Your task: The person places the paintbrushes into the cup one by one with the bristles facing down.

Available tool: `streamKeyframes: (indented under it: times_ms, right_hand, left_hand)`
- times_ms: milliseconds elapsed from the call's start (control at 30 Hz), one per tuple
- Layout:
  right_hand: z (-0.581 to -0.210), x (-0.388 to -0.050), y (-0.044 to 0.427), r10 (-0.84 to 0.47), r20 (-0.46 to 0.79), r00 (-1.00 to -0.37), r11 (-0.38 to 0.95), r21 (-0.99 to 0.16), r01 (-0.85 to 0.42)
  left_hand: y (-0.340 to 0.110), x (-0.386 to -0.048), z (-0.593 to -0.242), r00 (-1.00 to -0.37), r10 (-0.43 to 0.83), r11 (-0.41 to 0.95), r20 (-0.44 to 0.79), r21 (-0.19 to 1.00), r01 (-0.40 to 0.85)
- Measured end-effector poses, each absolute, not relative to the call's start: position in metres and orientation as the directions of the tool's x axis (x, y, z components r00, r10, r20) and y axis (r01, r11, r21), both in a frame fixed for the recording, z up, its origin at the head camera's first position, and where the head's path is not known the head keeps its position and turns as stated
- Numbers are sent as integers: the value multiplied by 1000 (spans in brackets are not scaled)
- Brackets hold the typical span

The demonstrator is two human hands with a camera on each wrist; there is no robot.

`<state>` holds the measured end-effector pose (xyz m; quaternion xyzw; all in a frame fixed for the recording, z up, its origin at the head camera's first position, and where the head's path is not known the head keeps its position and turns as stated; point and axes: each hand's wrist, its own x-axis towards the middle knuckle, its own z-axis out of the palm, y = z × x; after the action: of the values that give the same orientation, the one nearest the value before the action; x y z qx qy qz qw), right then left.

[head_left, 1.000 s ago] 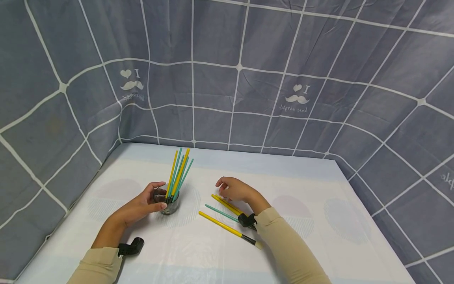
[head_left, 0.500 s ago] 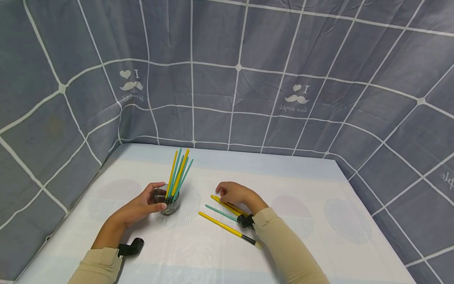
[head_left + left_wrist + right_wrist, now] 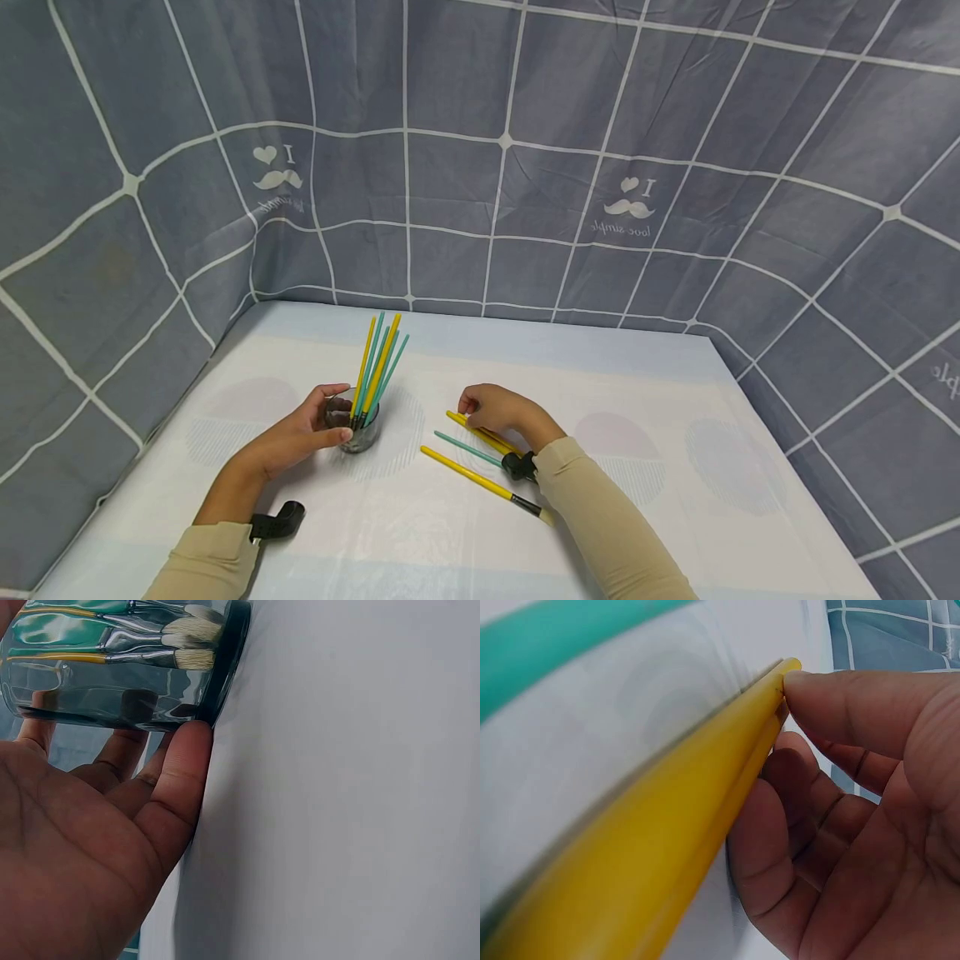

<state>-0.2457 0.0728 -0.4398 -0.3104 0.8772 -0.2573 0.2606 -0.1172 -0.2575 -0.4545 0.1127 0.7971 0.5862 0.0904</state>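
Head view — teal handle between yellow handles

Two hands: left on the glass, right well to its right.
Left hand curves round the glass's left side, thumb near, fingers reaching behind. Right hand angles leftward toward the glass, thumb and fingers pinched. Both sleeved forearms slant in from nearer than the glass.
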Motion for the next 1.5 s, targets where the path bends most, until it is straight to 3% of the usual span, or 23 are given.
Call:
streamKeyframes:
  times_ms: [867, 1233, 1500]
  right_hand:
    - [-441, -247, 72, -674, -306, -673, 675, -624, -392]
    - [-430, -248, 77, -692, -315, -649, 645, -673, -362]
    - [-415, -249, 81, -714, -257, -651, 618, -668, -414]
  left_hand:
    - [-257, -117, -453, -960, 279, 284, -29, 957, 54]
    - [-257, -117, -453, -958, 287, 276, -18, 959, 65]
    - [-258, -117, -454, -959, 280, 287, -31, 956, 53]
